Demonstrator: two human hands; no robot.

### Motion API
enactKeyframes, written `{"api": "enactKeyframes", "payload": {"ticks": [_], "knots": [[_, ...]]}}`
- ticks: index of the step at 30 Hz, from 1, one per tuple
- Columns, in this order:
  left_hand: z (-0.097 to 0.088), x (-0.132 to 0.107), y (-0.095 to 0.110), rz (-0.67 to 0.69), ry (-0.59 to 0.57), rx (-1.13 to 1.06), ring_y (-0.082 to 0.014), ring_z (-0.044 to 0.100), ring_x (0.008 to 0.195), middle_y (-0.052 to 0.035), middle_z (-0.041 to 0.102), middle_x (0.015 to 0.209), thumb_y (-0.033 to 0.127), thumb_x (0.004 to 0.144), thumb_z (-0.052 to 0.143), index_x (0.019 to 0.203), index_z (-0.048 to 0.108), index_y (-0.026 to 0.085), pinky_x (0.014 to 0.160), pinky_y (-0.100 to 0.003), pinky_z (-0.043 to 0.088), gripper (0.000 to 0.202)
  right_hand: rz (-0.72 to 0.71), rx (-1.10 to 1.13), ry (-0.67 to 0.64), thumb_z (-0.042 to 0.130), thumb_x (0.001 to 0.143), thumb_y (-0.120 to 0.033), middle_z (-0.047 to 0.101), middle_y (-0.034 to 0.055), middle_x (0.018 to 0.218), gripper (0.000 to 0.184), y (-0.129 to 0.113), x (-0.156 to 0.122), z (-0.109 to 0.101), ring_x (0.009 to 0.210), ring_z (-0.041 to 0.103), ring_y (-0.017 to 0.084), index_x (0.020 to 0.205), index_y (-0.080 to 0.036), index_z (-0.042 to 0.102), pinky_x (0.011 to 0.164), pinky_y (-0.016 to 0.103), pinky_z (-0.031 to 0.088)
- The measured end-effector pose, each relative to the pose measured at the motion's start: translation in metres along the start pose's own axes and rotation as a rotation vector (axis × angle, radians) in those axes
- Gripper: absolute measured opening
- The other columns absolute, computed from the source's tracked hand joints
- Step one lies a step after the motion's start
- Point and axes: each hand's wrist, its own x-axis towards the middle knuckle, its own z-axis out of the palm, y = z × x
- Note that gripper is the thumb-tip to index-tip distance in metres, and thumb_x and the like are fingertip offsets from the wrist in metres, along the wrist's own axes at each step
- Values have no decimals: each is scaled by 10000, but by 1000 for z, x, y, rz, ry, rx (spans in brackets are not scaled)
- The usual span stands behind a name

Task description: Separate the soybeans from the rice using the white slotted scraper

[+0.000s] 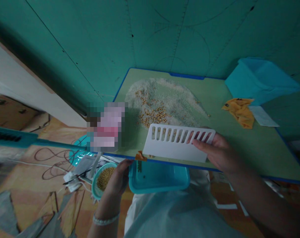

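My right hand (221, 152) grips the right end of a white slotted plastic panel (174, 150), thumb on its face. The panel is tilted over the front part of the light-green tabletop (241, 148). Beyond it lie white grains (140, 87) spread in a wide patch, with round yellow beans (154, 115) gathered among them. My left hand (118, 177) is closed around the left end of a teal plastic tray (159, 190), just below the table's front edge. A few dark specks show inside the tray. Brown tape (140, 156) sticks to the edge above it.
A blue open bag (258, 82), an orange cloth (242, 114) and a white sheet (265, 115) lie at the table's right. Down on the left stands a bowl of beans (105, 177). Cables (50, 155) trail over the floor. A green wall (152, 43) rises behind the table.
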Motion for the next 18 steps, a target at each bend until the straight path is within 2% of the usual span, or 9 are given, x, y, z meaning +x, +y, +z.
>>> {"api": "enactKeyframes", "payload": {"ticks": [5,10,15,18], "knots": [[3,0,1,3,-6,-4,-171,629,517,-18,732,599,227,603,668,694,730,148,635,-278,503,135,27,-26,10,702,725,-321,698,-12,814,149,2,-6,-2,760,619,156,847,-244,665,707,271,454],[6,-1,2,5,8,-5,-168,622,513,-10,727,577,236,586,691,636,715,164,545,-256,480,91,49,-48,60,718,684,-356,688,18,771,200,1,-10,-1,710,622,185,804,-209,653,669,309,472],[10,-1,3,29,26,-18,-156,587,464,24,698,526,209,575,685,594,699,192,498,-254,451,28,110,-48,76,707,682,-373,680,24,721,210,0,-18,0,622,611,179,792,-202,653,583,302,476],[10,0,2,30,29,-12,-159,588,461,20,700,531,198,591,674,634,707,184,500,-258,447,55,110,-32,117,732,653,-367,684,26,715,214,-1,-21,-3,618,612,176,765,-200,657,570,292,477]]}}
